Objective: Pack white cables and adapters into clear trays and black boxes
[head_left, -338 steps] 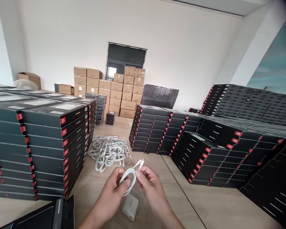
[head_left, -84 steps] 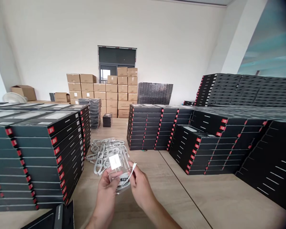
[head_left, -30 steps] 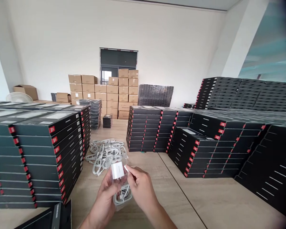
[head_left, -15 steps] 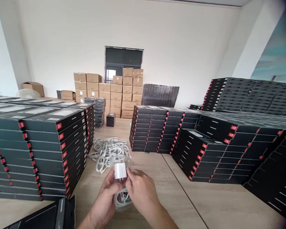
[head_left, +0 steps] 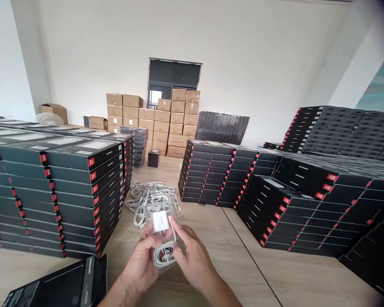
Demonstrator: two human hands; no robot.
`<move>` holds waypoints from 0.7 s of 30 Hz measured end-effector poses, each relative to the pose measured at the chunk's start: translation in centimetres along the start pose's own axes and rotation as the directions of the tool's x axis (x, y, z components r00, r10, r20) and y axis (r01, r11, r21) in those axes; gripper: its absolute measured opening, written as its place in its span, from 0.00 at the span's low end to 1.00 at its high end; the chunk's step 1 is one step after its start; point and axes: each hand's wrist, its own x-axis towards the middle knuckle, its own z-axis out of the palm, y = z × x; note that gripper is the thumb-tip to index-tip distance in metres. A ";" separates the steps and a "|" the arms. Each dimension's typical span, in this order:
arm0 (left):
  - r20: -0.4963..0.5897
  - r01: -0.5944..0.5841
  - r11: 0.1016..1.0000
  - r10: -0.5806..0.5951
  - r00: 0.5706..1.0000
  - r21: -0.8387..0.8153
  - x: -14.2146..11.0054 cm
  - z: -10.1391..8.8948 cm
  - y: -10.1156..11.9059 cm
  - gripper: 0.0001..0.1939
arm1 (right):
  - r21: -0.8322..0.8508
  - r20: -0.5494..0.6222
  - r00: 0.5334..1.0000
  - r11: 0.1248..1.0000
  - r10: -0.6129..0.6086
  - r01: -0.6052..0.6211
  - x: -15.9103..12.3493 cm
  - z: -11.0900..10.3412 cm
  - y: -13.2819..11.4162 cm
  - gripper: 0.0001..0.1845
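Observation:
A white power adapter [head_left: 160,221] sits in a clear plastic tray [head_left: 169,209] held above the table. Below the adapter, in the same tray, lies a coiled white cable [head_left: 162,256]. My left hand [head_left: 141,260] is closed around the tray's left side, thumb near the adapter's prongs. On the right side, my right hand [head_left: 192,251] pinches the cable by one end beside the adapter, its fingers against the tray. Just beyond my hands a loose pile of white cables [head_left: 150,196] rests on the table.
Black boxes [head_left: 73,196] with red tabs stand stacked on the left, and more stacks [head_left: 211,175] rise on the right. An open black box [head_left: 64,285] lies at the lower left. Brown cartons [head_left: 160,128] are piled by the far wall. A seam crosses the wooden table [head_left: 243,273].
My right hand has shifted down and away from the adapter, showing the coil and a cable end by its fingertips. The adapter has tilted slightly. The view has turned a little left.

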 end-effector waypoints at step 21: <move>0.038 -0.012 1.000 0.012 0.999 0.003 -0.3 0.1 0.0 0.27 | 0.052 -0.046 0.999 0.998 -0.021 0.023 -0.1 1.2 0.4 0.27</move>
